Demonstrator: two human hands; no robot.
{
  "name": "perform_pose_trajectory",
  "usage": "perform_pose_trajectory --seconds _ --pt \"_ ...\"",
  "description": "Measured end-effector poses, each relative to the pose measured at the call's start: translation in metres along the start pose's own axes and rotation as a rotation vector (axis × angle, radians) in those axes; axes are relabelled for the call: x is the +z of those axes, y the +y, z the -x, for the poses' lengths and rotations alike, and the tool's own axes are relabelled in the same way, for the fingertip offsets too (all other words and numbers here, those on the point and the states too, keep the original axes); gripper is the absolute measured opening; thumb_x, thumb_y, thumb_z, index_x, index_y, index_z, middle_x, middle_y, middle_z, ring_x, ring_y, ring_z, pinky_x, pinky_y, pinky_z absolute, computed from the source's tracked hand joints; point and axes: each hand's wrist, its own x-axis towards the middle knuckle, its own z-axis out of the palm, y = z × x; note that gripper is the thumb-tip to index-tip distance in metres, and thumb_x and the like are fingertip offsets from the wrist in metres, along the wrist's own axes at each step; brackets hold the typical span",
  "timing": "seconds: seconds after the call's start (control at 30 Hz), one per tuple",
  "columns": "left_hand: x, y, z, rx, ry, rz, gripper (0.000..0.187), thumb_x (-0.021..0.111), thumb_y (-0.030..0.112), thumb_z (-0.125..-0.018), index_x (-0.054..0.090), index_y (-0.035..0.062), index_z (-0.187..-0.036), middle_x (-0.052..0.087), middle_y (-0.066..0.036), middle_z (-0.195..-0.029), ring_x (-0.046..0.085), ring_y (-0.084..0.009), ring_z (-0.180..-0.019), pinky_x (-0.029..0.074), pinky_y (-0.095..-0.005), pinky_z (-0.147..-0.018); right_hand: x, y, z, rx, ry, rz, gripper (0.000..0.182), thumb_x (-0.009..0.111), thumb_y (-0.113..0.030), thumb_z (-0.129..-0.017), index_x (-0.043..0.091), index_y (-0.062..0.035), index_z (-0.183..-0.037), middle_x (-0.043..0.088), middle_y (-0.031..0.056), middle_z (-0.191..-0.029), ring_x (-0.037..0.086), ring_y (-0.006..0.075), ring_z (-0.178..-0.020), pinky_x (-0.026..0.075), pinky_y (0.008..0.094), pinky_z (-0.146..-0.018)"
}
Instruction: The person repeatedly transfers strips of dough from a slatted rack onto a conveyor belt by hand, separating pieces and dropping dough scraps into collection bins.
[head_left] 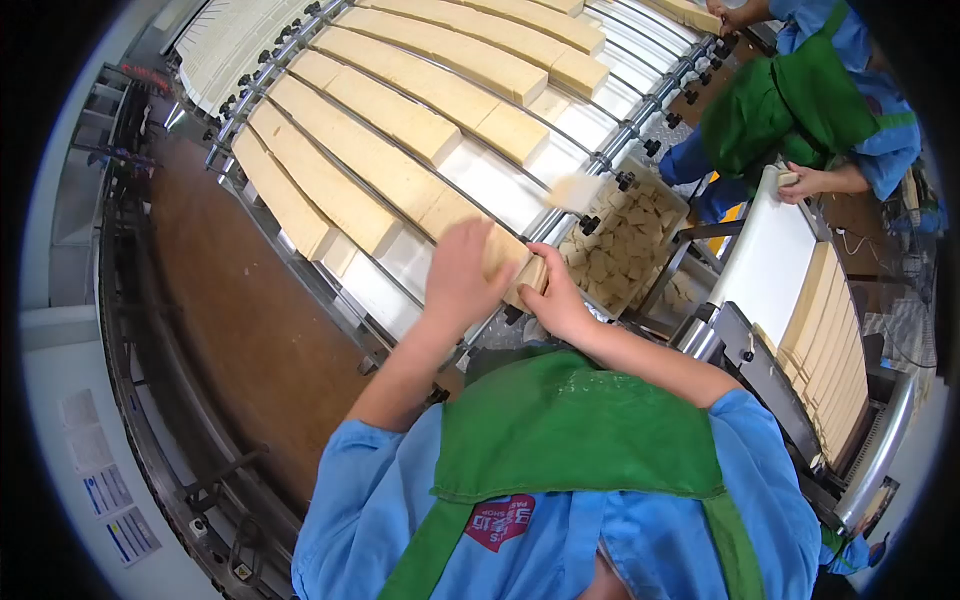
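Long pale yellow strips of layered sponge cake or bread (350, 130) lie side by side on a white conveyor belt (480, 180), with thin metal rods between them. My left hand (462, 275) is over the near end of one strip; motion blurs its fingers, and a pale piece shows beside them. Just right of it, my right hand (560, 300) grips a short block of cake (538, 278) at the belt's edge, thumb on its near side. A blurred pale offcut (575, 192) is near the belt edge, apart from both hands.
A crate (625, 235) full of broken offcuts stands below the belt's right edge. Black knobs (627, 181) line the rail. At right, a co-worker in a green apron (790, 110) handles pieces by a second conveyor (765, 250) bearing thin strips (825, 350).
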Motion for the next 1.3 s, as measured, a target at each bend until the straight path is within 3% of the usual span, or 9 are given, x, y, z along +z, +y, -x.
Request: perform_pose_trajectory --seconds 0.13,0.5,0.6,0.63,0.67,0.87,0.97,1.1,1.3 --pt "0.025 0.006 0.026 -0.088 -0.054 -0.055 0.059 0.074 0.017 -0.074 0.048 -0.0050 -0.123 0.053 -0.023 -0.117 0.050 -0.0410 -0.109 0.041 -0.0449 -0.095 0.001 0.013 0.005 -0.024 0.022 0.050 0.058 0.060 -0.006 -0.083 0.034 -0.0061 -0.135 0.050 0.0155 -0.119 0.051 0.0228 -0.110 0.042 0.0339 -0.096" --pt "0.038 0.000 0.026 -0.157 -0.030 0.034 0.055 0.078 0.014 -0.070 0.051 -0.0002 -0.116 0.056 -0.020 -0.109 0.052 -0.0384 -0.104 0.042 -0.0445 -0.091 -0.048 0.024 0.009 0.130 -0.035 -0.109 0.062 0.059 0.004 -0.077 0.039 -0.0105 -0.134 0.052 0.0107 -0.119 0.052 0.0228 -0.113 0.046 0.0346 -0.095" --pt "0.037 -0.010 0.030 -0.138 -0.004 0.108 0.051 0.080 0.015 -0.068 0.055 0.0028 -0.112 0.057 -0.017 -0.109 0.051 -0.0361 -0.105 0.041 -0.0432 -0.092 -0.100 0.021 0.016 0.123 0.321 0.112 0.068 0.058 0.007 -0.076 0.034 -0.0107 -0.137 0.047 0.0147 -0.125 0.052 0.0274 -0.113 0.046 0.0366 -0.098" --pt "0.034 -0.011 0.026 -0.144 0.023 0.141 0.050 0.079 0.015 -0.069 0.055 0.0029 -0.111 0.058 -0.017 -0.109 0.052 -0.0356 -0.106 0.041 -0.0430 -0.093 -0.129 0.072 0.016 0.051 0.387 0.205 0.070 0.059 0.005 -0.078 0.029 -0.0100 -0.140 0.046 0.0161 -0.125 0.053 0.0265 -0.111 0.046 0.0363 -0.097" --pt "0.029 -0.012 0.021 -0.149 0.048 0.176 0.049 0.079 0.016 -0.069 0.056 0.0030 -0.111 0.058 -0.017 -0.109 0.052 -0.0352 -0.106 0.041 -0.0427 -0.093 -0.148 0.078 0.024 0.154 0.437 0.077 0.070 0.061 0.000 -0.079 0.028 -0.0028 -0.141 0.047 0.0181 -0.124 0.058 0.0254 -0.103 0.050 0.0348 -0.086" --pt "0.039 -0.062 -0.072 -0.082 0.229 0.048 0.046 0.076 0.016 -0.074 0.057 -0.0002 -0.112 0.060 -0.017 -0.107 0.057 -0.0330 -0.102 0.045 -0.0387 -0.092 -0.182 0.104 0.076 0.421 0.447 -0.107 0.048 0.059 -0.007 -0.087 0.041 -0.0015 -0.132 0.060 0.0091 -0.098 0.061 0.0148 -0.085 0.049 0.0260 -0.070" --pt "0.067 -0.118 -0.104 -0.139 0.091 -0.138 0.044 0.076 0.018 -0.072 0.060 0.0007 -0.109 0.060 -0.017 -0.107 0.057 -0.0339 -0.100 0.046 -0.0392 -0.091 -0.173 0.098 0.094 0.425 0.372 -0.231 0.042 0.057 -0.007 -0.090 0.043 -0.0018 -0.129 0.060 0.0072 -0.098 0.062 0.0139 -0.081 0.049 0.0250 -0.070" --pt "0.036 -0.095 -0.122 -0.207 0.115 -0.581 0.040 0.075 0.020 -0.071 0.064 0.0039 -0.105 0.059 -0.017 -0.108 0.054 -0.0341 -0.103 0.045 -0.0437 -0.090 -0.180 0.106 0.117 0.414 0.347 -0.260 0.038 0.057 -0.009 -0.091 0.045 -0.0020 -0.126 0.060 0.0067 -0.099 0.062 0.0138 -0.081 0.050 0.0252 -0.071" --pt "0.054 -0.099 -0.085 0.021 0.148 -0.421 0.039 0.076 0.023 -0.073 0.062 0.0041 -0.104 0.060 -0.018 -0.101 0.055 -0.0366 -0.097 0.044 -0.0455 -0.087 -0.210 0.134 0.164 0.317 0.492 -0.279 0.026 0.056 -0.006 -0.092 0.053 0.0005 -0.117 0.063 0.0068 -0.093 0.063 0.0145 -0.082 0.053 0.0276 -0.073"
